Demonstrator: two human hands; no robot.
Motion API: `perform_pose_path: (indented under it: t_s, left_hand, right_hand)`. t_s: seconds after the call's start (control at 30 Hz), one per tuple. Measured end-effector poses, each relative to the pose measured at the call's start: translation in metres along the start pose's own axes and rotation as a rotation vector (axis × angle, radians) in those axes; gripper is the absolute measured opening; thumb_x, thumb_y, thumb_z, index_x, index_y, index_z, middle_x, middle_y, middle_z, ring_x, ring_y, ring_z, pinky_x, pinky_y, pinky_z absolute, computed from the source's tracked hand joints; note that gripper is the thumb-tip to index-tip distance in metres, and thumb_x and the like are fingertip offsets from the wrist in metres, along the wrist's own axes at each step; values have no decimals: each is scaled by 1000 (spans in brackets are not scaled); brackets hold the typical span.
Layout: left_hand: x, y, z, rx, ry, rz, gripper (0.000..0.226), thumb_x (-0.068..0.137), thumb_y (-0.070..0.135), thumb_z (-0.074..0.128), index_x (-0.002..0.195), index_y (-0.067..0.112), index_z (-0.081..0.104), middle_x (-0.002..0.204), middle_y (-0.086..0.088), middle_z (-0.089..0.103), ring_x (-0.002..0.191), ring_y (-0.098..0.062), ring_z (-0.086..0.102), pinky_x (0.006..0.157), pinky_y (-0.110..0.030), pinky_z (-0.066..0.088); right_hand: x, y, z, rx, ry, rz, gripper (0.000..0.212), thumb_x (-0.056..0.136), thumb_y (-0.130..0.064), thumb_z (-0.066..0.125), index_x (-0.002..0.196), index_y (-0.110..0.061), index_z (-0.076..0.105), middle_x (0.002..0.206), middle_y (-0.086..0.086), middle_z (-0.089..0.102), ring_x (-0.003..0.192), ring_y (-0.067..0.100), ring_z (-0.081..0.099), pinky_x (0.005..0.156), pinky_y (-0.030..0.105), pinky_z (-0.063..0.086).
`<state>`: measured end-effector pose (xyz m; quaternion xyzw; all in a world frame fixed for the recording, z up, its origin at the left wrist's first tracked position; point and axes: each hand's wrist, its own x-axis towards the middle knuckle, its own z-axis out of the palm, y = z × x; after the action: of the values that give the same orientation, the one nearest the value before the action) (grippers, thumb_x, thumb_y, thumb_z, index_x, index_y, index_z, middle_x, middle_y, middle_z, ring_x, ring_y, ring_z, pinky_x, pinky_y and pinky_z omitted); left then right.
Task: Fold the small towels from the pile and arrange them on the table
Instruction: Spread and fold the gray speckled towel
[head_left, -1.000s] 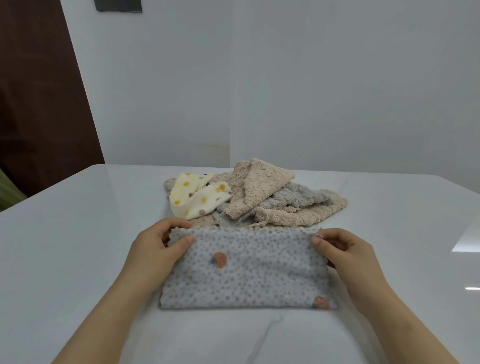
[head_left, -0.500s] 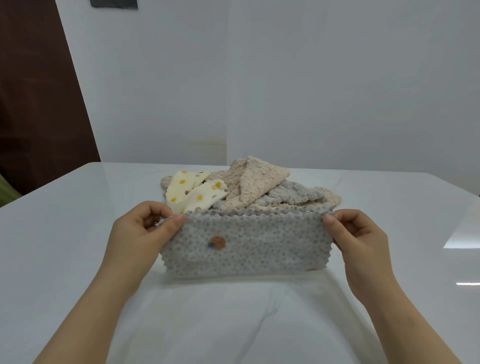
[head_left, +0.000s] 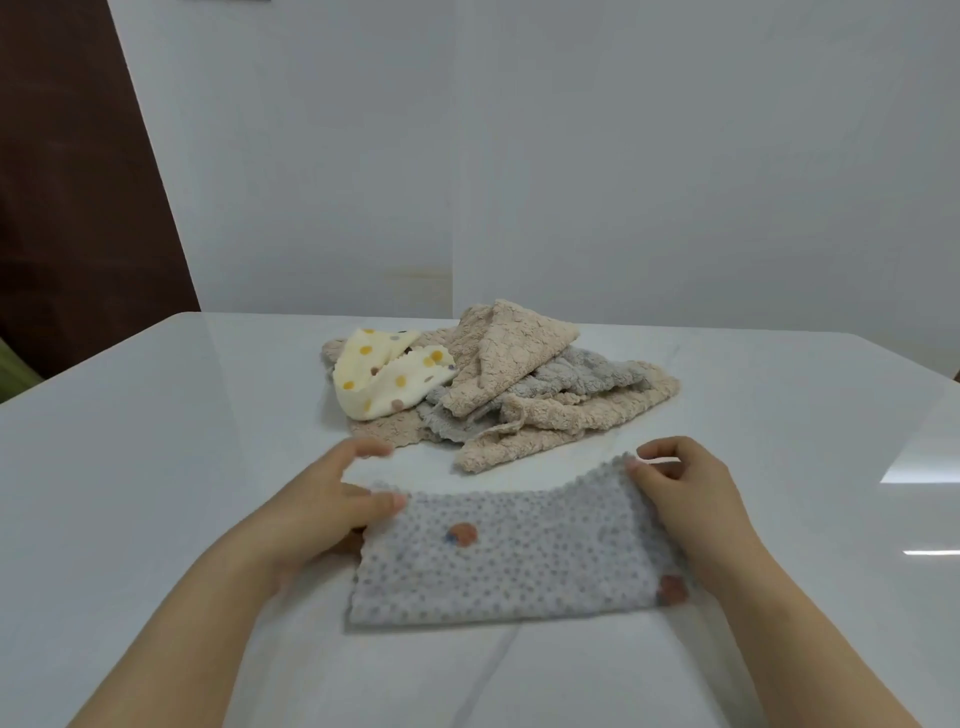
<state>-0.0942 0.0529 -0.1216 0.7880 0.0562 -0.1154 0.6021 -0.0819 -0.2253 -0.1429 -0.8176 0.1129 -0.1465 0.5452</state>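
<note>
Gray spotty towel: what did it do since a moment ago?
The gray dotted towel was lifted upright off the table, then laid flat again, nearer the person, with a gap between it and the pile. The right hand still pinches its far right corner. The left hand has its thumb on the left corner, but its grip is blurred. The pile stayed put.
</note>
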Motion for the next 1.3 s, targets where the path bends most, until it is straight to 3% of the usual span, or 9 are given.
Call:
perform_pose_path:
  t_s: [0.17, 0.27, 0.33, 0.43, 0.53, 0.67, 0.8, 1.1, 1.3]
  left_hand:
    - [10, -10, 7, 327, 173, 157, 24, 82, 3, 63, 75, 26, 67, 79, 4, 64, 73, -15, 59, 63, -25, 47]
    - [15, -12, 10, 339, 277, 201, 25, 84, 7, 60, 76, 30, 64, 78, 9, 59, 67, -11, 54, 56, -22, 40]
    - [18, -15, 12, 463, 295, 237, 23, 86, 8, 57, 84, 30, 63, 92, 8, 60, 77, -11, 55, 62, -18, 40]
    - [17, -18, 22, 759, 406, 434, 26, 90, 24, 52, 113, 22, 62, 143, -1, 39, 129, -21, 39, 103, -29, 32]
    - [10, -14, 44, 874, 270, 573, 72, 77, 57, 16, 132, 24, 50, 153, -2, 25, 142, -21, 22, 113, -34, 21]
    - [9, -24, 68, 1191, -19, 341, 61, 89, 63, 9, 146, 42, 3, 157, 11, -9, 145, -13, -11, 117, -38, -4]
    - [6, -21, 72, 1234, -23, 273, 57, 93, 59, 15, 145, 43, -2, 157, 11, -12, 144, -14, -15, 117, -42, -8]
    - [6, -19, 92, 1257, 14, 239, 65, 87, 69, 13, 145, 44, -4, 157, 8, -12, 145, -20, -15, 115, -51, -9]
    - [4, -17, 90, 1229, 47, 252, 67, 86, 70, 15, 145, 43, -2, 157, 9, -13, 144, -18, -16, 116, -50, -8]
  right_hand:
    - [-4, -2, -4, -272, -211, -7, 35, 83, -14, 61, 109, -31, 46, 85, -7, 57, 73, 3, 53, 55, 15, 37]
    - [-4, -4, -1, -234, -113, -64, 36, 84, -8, 57, 115, -27, 52, 88, -3, 58, 72, 5, 52, 54, 12, 38]
    - [-5, -6, 1, -219, -86, -68, 39, 88, -12, 55, 124, -25, 48, 98, 1, 60, 75, 10, 53, 55, 12, 38]
    - [-8, -8, 0, -368, -183, -43, 54, 89, -28, 57, 137, -25, 32, 104, 1, 56, 88, 17, 52, 68, 25, 41]
    - [-11, -9, 0, -558, -251, 4, 66, 81, -36, 60, 136, -32, 25, 94, 0, 58, 77, 20, 61, 77, 35, 52]
    - [-11, -7, 0, -531, -286, 10, 54, 81, -21, 56, 129, -33, 34, 86, -1, 55, 64, 19, 62, 74, 41, 55]
    - [-10, -7, 0, -446, -200, -76, 46, 88, -15, 50, 130, -30, 39, 82, -2, 51, 74, 21, 55, 76, 37, 51]
    - [-16, -11, -1, -621, -376, -44, 84, 75, -45, 69, 143, -34, 19, 140, 2, 44, 128, 22, 43, 98, 35, 39]
    - [-6, -5, -17, -556, -382, -12, 64, 82, -17, 65, 137, -29, 35, 98, 2, 58, 86, 17, 59, 67, 21, 41]
